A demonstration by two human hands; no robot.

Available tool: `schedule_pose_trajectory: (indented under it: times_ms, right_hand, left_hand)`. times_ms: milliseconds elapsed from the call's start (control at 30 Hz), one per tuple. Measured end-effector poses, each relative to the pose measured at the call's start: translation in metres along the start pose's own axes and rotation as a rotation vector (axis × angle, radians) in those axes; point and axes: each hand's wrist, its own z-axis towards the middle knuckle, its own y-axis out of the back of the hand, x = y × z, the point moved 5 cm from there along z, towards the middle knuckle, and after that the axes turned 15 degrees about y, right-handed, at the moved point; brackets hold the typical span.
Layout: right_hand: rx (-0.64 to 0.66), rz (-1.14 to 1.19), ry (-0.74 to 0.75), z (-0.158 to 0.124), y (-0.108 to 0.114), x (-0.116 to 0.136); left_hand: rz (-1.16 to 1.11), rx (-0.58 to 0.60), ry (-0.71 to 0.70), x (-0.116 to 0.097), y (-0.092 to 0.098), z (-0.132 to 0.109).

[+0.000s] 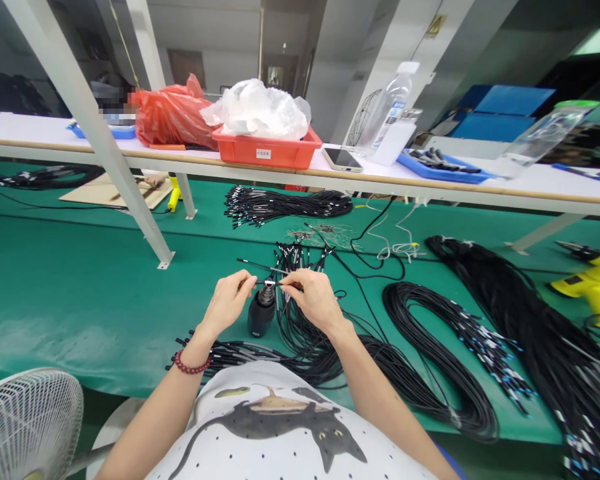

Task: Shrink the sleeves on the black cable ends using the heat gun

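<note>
My left hand and my right hand meet over the green mat. Both pinch the end of a thin black cable between thumb and fingers, with a small silver part on it. Just below the pinch stands a small black cylinder tool. A bundle of black cables lies right behind my hands and runs down towards my body. More cable ends lie under my left wrist, which wears a red bead bracelet.
Coiled black cables cover the mat on the right, with another bundle at the back. A yellow power tool lies far right. A shelf holds an orange bin, a phone and bottles. A white fan stands bottom left.
</note>
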Motion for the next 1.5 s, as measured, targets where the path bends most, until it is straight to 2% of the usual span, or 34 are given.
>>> schedule_pose_trajectory:
  times_ms: [233, 700, 1067, 1333, 1500]
  right_hand:
    - [-0.004, 0.011, -0.029, 0.0005, -0.0007, -0.0014]
    - [-0.062, 0.028, -0.058, -0.0008, 0.0002, -0.0028]
    - [0.077, -0.034, 0.006, -0.0035, -0.0048, 0.0024]
    - [-0.056, -0.005, -0.018, -0.0034, 0.0004, -0.0002]
    - [-0.093, 0.073, -0.060, -0.0064, 0.0034, -0.0009]
  left_hand:
    - [-0.033, -0.004, 0.010, 0.0025, 0.0007, 0.0006]
    - [-0.075, -0.061, -0.075, -0.0028, 0.0023, 0.0017]
    - [0.181, -0.100, -0.044, -0.0060, 0.0054, -0.0016]
    - [0.023, -0.082, -0.083, 0.0010, 0.0036, 0.0003]
    - [0.056, -0.088, -0.071, -0.0004, 0.0062, -0.0007]
